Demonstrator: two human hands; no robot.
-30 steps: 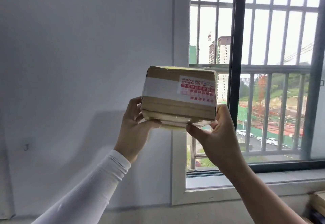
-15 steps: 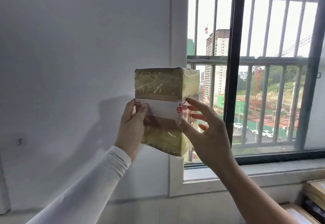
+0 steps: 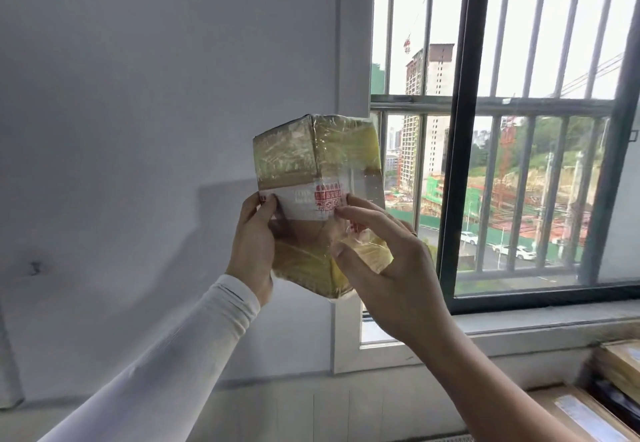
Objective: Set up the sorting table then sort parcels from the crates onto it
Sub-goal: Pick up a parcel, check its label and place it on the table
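Left hand (image 3: 254, 247), white sleeve (image 3: 180, 362), rises from lower left to frame centre; fingers wrap parcel's left edge, thumb on front face. Right hand (image 3: 388, 268) comes from lower right, back toward camera; fingers curled, tips pinching parcel's right side at white label band. Parcel (image 3: 313, 195) mid-frame, held up against wall (image 3: 138, 95) and window (image 3: 502, 164), tilted, one corner edge toward camera; bulk sits above both grips. Boxes (image 3: 588, 410) at lower right.

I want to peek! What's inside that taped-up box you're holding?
Can't tell. The box is sealed with shiny tape and a white label, so its contents are hidden. The left hand and right hand hold its outside.
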